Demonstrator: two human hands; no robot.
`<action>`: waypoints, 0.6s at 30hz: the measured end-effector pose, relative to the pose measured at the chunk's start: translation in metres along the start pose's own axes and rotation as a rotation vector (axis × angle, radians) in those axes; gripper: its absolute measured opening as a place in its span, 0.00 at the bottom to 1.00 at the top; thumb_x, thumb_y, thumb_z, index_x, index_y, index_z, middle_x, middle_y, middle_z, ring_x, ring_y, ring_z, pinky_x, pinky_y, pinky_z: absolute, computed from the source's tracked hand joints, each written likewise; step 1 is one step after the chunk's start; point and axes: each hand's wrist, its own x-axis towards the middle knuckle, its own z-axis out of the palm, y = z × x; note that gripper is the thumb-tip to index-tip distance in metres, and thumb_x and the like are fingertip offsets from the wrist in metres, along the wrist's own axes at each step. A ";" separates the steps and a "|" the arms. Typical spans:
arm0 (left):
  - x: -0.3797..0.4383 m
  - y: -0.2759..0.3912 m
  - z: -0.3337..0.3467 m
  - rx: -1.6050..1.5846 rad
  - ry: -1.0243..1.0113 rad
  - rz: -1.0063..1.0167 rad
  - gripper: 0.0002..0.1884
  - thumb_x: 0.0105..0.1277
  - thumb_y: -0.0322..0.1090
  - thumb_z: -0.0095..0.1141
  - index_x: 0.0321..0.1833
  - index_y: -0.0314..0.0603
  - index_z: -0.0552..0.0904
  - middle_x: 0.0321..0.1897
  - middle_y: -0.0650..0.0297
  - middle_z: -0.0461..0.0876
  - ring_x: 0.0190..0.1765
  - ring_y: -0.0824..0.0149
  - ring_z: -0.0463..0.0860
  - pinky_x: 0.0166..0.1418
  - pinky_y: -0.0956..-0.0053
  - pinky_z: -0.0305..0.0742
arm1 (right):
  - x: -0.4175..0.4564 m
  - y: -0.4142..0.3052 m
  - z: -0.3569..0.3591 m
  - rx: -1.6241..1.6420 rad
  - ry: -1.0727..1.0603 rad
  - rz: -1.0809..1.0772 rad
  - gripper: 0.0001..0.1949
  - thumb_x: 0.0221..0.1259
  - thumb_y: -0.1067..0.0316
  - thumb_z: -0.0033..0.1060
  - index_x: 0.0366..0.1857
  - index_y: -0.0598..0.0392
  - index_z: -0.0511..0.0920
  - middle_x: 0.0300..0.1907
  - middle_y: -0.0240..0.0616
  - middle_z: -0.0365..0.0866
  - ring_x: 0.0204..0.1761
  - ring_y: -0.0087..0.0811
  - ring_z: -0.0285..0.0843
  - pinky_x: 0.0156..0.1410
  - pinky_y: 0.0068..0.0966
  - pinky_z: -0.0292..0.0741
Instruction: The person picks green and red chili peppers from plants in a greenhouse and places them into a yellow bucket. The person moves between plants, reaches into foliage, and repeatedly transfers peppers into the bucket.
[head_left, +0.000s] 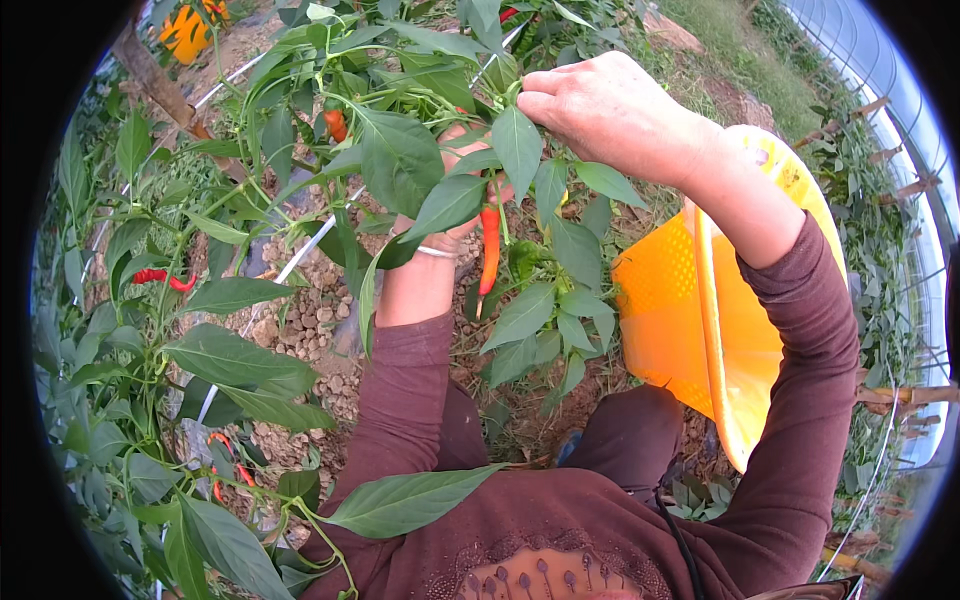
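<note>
Leaves partly cover my left hand (454, 237), which reaches up into a chili pepper plant (401, 157). Its fingers close around the top of a long red-orange chili pepper (490, 244), whose tip hangs downward. Higher and to the right, my right hand (600, 112) pinches a green stem (513, 91) at the plant's upper edge between thumb and fingers. Another orange-red pepper (335, 124) shows among the leaves to the left of my hands. Whether my left palm holds more peppers is hidden by foliage.
A yellow-orange plastic basket (667, 300) leans on its side beside my right arm. White lines (307, 251) run through the plants. Red peppers (163, 279) hang at left. A wooden stake (161, 86) stands upper left; another orange container (187, 34) lies beyond.
</note>
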 end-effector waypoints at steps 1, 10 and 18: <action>-0.001 0.001 0.002 0.035 -0.087 0.022 0.15 0.68 0.40 0.52 0.49 0.38 0.78 0.39 0.53 0.83 0.23 0.71 0.75 0.19 0.79 0.64 | -0.001 0.003 0.003 -0.006 0.004 -0.021 0.05 0.51 0.67 0.61 0.32 0.49 0.77 0.31 0.35 0.78 0.34 0.36 0.83 0.35 0.31 0.77; 0.009 0.007 -0.013 -0.343 -0.297 -0.010 0.10 0.74 0.38 0.46 0.42 0.37 0.70 0.35 0.62 0.69 0.23 0.74 0.67 0.21 0.82 0.66 | -0.046 0.048 0.002 0.189 0.022 0.425 0.13 0.55 0.63 0.65 0.31 0.57 0.69 0.21 0.35 0.70 0.24 0.37 0.71 0.33 0.31 0.70; 0.009 -0.003 0.008 -0.141 -0.035 0.076 0.13 0.73 0.44 0.49 0.48 0.44 0.78 0.35 0.66 0.80 0.29 0.74 0.75 0.23 0.83 0.66 | -0.023 -0.018 0.018 0.602 0.123 0.252 0.10 0.54 0.56 0.65 0.36 0.47 0.82 0.34 0.37 0.79 0.38 0.40 0.81 0.42 0.36 0.77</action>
